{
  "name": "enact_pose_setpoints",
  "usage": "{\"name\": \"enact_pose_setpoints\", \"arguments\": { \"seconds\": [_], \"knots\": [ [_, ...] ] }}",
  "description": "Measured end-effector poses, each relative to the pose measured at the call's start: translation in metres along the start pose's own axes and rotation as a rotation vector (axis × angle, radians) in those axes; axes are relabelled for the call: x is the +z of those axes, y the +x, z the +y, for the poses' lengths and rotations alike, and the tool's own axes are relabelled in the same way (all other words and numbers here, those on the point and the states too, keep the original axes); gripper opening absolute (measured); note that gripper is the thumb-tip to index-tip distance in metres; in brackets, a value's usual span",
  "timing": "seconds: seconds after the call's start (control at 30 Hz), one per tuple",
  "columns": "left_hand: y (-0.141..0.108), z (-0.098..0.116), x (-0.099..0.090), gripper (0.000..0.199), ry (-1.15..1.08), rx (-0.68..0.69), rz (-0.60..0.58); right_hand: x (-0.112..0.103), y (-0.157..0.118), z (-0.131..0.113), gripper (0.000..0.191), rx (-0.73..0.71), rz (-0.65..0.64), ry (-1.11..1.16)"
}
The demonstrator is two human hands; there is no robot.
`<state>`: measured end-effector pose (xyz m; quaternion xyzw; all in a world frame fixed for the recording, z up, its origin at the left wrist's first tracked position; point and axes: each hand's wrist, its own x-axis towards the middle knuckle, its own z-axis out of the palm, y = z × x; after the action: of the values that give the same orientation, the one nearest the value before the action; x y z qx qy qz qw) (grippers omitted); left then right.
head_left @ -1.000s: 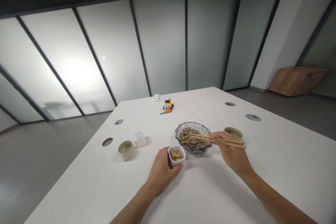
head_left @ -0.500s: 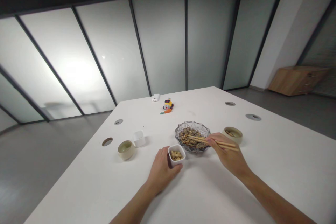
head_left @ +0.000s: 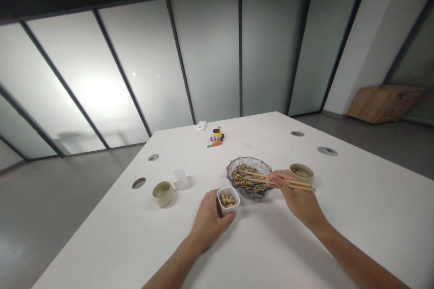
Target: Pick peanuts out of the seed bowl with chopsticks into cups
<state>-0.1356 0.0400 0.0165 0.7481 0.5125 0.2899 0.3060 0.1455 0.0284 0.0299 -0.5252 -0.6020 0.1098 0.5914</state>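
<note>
My left hand (head_left: 210, 219) is wrapped round a small white square cup (head_left: 228, 211) that holds several peanuts (head_left: 227, 200). With my right hand (head_left: 298, 196) I grip a pair of wooden chopsticks (head_left: 298, 184), their tips spread apart over the near-left contents of a clear glass bowl (head_left: 249, 193). Mixed peanuts and dark striped seeds (head_left: 252, 185) fill that bowl, just beyond and right of the cup. Behind my right hand stands a beige bowl (head_left: 307, 174) with a few pieces inside.
At the left are another beige bowl (head_left: 163, 197) and a white square cup (head_left: 180, 180). Farther back lie a toy carrot (head_left: 215, 144), a yellow toy vehicle (head_left: 217, 134) and a white device (head_left: 201, 126). Round holes pierce the white table (head_left: 135, 235) near both sides.
The chopsticks have opened wider, and my right hand has shifted slightly to the right with them. My left hand and its cup have hardly moved.
</note>
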Motion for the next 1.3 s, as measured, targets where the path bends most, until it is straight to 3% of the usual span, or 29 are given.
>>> {"name": "enact_pose_setpoints", "arguments": {
  "seconds": [0.17,0.57,0.93,1.3],
  "knots": [
    [0.001,-0.003,0.002,0.042,0.005,0.0,0.006,0.004,-0.002,0.004,0.045,0.08,-0.055,0.124],
    [0.001,-0.005,0.002,0.043,0.006,0.007,-0.006,0.005,-0.001,-0.003,0.053,0.062,-0.062,-0.003],
    [0.0,0.001,0.0,0.041,0.014,0.004,-0.008,0.004,0.002,0.008,0.045,0.265,0.0,0.249],
    [0.0,0.002,-0.001,0.041,0.025,-0.008,-0.022,0.011,-0.004,0.01,0.041,0.235,0.002,0.294]
  ]
}}
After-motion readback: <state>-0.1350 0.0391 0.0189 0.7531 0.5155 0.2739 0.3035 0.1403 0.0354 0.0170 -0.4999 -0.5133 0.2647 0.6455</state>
